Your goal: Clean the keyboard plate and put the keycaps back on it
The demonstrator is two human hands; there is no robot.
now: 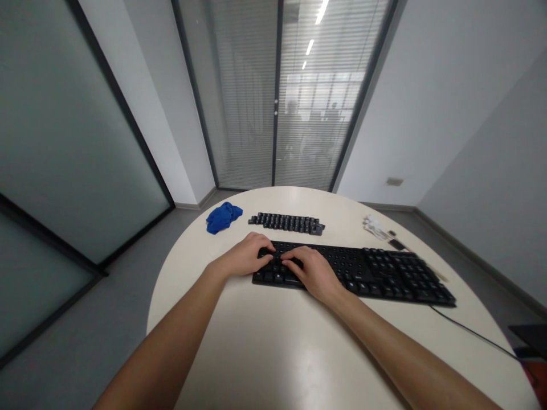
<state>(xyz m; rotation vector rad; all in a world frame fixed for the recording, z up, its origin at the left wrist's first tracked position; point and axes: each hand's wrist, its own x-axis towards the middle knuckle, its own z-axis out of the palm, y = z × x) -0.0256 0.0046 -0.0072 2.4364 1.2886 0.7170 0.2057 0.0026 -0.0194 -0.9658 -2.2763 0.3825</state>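
A black keyboard [387, 287] lies on the round table, with many keycaps gone from its left and middle part, where bare sockets show. My left hand [248, 254] curls over the keyboard's left end, thumb and fingers bent onto it. Beside it, my right hand [316, 270] rests over the left part of the keyboard. Its thumb and index fingertips come together in a pinch; whatever lies between them is too small to make out. Behind the keyboard, loose black keycaps [286, 222] sit in neat rows.
A crumpled blue cloth [223, 217] lies at the back left of the pale table [260, 347]. At the right are a bunched white item [375, 226] and a small black piece [396, 244]. A cable [474, 331] runs over the right edge. Glass panels and walls stand beyond.
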